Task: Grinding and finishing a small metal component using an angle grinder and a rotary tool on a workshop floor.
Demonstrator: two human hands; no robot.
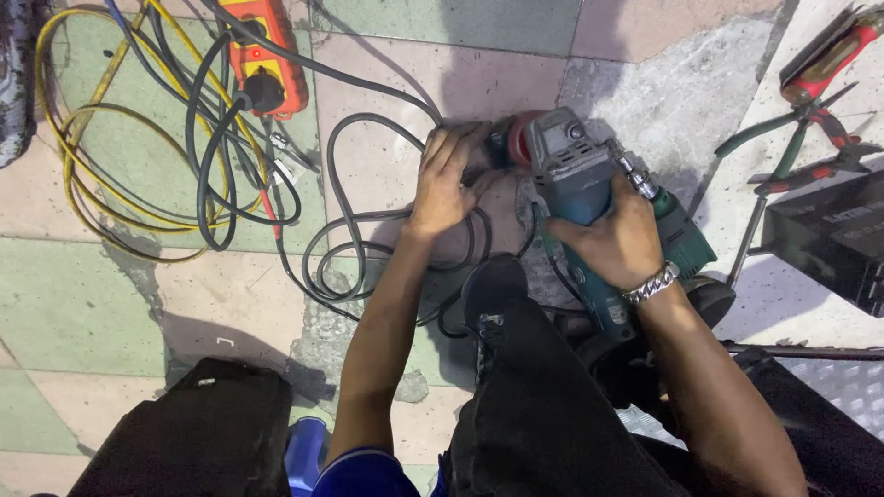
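Fingers of the right hand wrap over the body of a teal angle grinder, closed around it from above, a metal bracelet at the wrist. The grinder lies on the tiled floor in front of the person's knees, its head end pointing away and its metal side handle sticking out to the right. The left hand rests at the grinder's head, fingers spread and curled over the red guard area; whether it grips anything there I cannot tell.

The tool looks heavy and rigid, with a hard casing that should not slip much; the barrel of the body and the side handle seem the sound places to hold it, away from the disc end.

Its black cord loops loosely on the floor beside the left hand, soft and apt to tangle. Farther left lie yellow cable coils and an orange power strip. Pliers with red and green grips lie at the far right, beside a black box.
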